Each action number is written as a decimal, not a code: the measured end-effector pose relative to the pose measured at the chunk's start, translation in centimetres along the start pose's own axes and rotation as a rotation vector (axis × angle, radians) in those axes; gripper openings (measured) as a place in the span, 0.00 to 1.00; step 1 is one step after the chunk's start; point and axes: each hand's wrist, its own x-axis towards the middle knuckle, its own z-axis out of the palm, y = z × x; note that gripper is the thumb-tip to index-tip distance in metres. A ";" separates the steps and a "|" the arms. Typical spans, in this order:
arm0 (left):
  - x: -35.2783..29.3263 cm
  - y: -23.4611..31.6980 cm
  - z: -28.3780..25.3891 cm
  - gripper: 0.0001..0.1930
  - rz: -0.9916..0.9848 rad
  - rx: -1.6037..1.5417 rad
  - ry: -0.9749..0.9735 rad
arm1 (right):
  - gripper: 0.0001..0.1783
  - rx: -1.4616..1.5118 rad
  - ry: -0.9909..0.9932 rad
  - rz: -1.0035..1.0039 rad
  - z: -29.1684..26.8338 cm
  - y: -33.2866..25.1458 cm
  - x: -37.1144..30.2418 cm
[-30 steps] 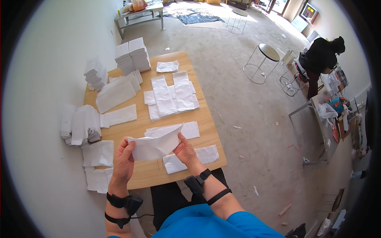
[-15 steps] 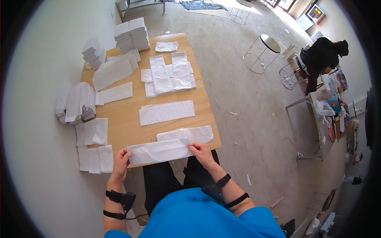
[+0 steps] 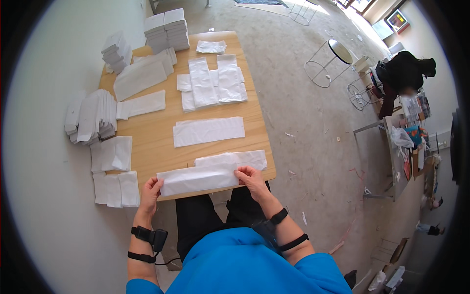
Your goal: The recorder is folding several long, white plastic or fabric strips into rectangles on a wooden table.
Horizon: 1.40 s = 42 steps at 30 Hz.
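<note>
A long folded white sheet (image 3: 198, 180), paper or thin plastic, stretches between my hands at the near edge of the wooden table (image 3: 154, 152). My left hand (image 3: 150, 195) pinches its left end between thumb and fingers. At the other end my right hand (image 3: 253, 183) pinches it near the upper corner. Just behind lies another folded white piece (image 3: 252, 159), partly covered by the held one. A similar flat strip (image 3: 209, 132) rests farther back, and beyond it is a crossed pile of white folded pieces (image 3: 215, 83).
Along the table's left side stand several stacks of white folded pieces (image 3: 100, 115), with taller stacks (image 3: 167, 32) at the far left. A wall (image 3: 54, 161) rises there. To the right are a round stool (image 3: 340, 52) and a person in black (image 3: 404, 72) beside a cluttered table (image 3: 391, 142).
The whole view has shifted slightly, so the table sits higher in it. Both hands keep their pinch on the folded sheet, which now looks a little flatter.
</note>
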 end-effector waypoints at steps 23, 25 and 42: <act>-0.3 -0.3 -1.2 0.08 0.026 -0.039 -0.039 | 0.09 0.096 -0.009 0.021 0.0 0.8 -0.3; 0.0 -0.4 -0.8 0.08 0.027 -0.034 -0.015 | 0.09 0.001 0.039 -0.015 -0.5 0.6 -0.6; 1.6 -0.7 -0.3 0.08 0.104 0.072 0.118 | 0.10 -0.565 0.288 -0.321 1.8 0.7 2.0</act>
